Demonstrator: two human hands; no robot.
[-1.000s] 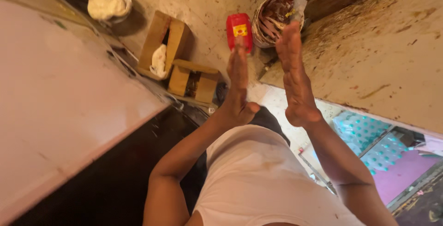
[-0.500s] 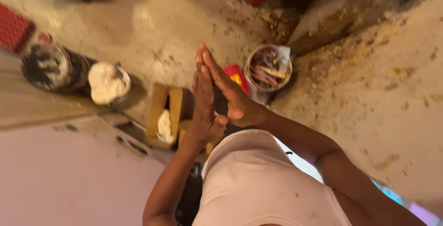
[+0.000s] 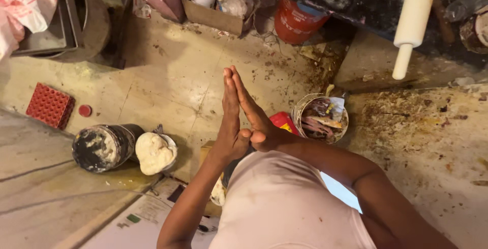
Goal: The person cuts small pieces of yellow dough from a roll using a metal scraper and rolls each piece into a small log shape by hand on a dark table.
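A: What does the head view show?

B: Looking down, the left hand and right hand press flat together, palm to palm, fingers straight, holding nothing. Nearest below them on the stained floor stands a bucket of scraps, beside a red packet.

A: And the dough?

B: A pale dough lump sits in a bowl left of the hands, touching a dark tin. It looks soft, sticky and heavy; best scooped from underneath.
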